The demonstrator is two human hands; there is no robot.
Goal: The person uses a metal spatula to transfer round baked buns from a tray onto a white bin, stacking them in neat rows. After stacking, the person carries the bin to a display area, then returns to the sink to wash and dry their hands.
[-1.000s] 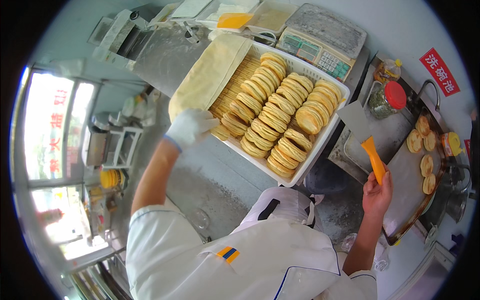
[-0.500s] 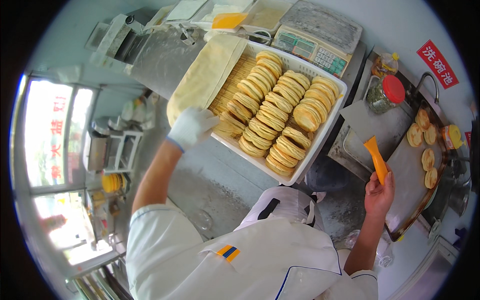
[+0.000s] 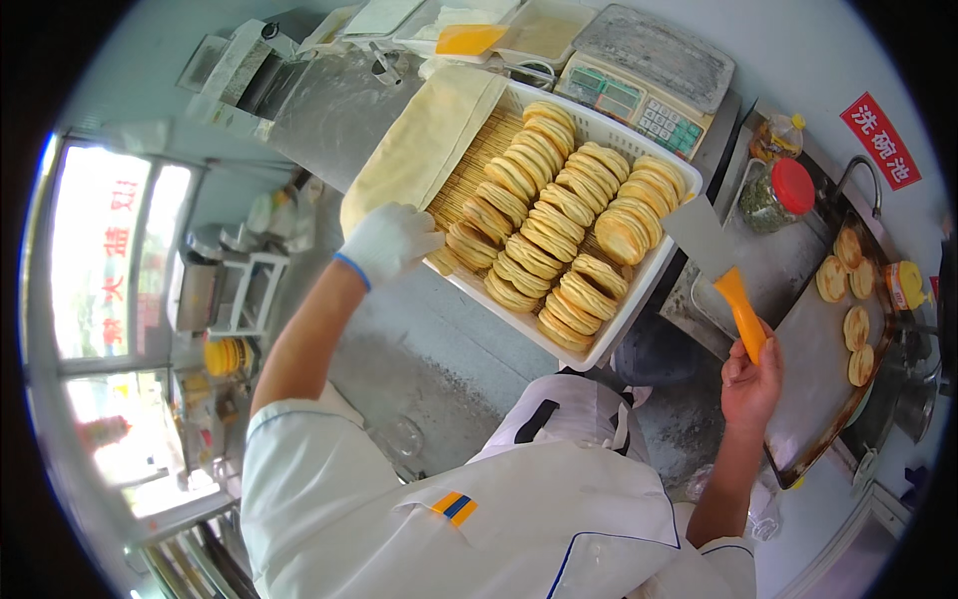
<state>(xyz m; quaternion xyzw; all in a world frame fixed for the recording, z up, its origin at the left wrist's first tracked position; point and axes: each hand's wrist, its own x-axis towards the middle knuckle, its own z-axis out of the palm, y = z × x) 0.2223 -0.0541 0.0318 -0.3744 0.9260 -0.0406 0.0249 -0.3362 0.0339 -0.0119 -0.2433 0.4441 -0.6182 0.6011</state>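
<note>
My left hand (image 3: 392, 246), in a white glove, is closed at the left corner of a white plastic tray (image 3: 639, 309). Its fingers bend in beside the folded beige cloth (image 3: 424, 140), and what they pinch is hidden. Three rows of round, layered flatbreads (image 3: 544, 240) stand on edge in the tray over a bamboo mat (image 3: 475, 160). My bare right hand (image 3: 750, 384) grips the orange handle of a wide-bladed scraper (image 3: 740, 311). The blade points up and left, overlapping the tray's right rim in view; whether it touches cannot be told.
A scale (image 3: 654, 70) and white bins (image 3: 544, 30) stand behind the tray. To the right are a red-lidded jar (image 3: 778, 190), a faucet (image 3: 866, 170) and a dark-rimmed baking tray (image 3: 798, 399) with several browned flatbreads (image 3: 831, 279). The white tray overhangs the counter's near edge.
The scraper has moved left and slightly up, bringing its blade over the tray's right rim in view. My left hand stays at the tray corner. The whole scene has shifted slightly right.
</note>
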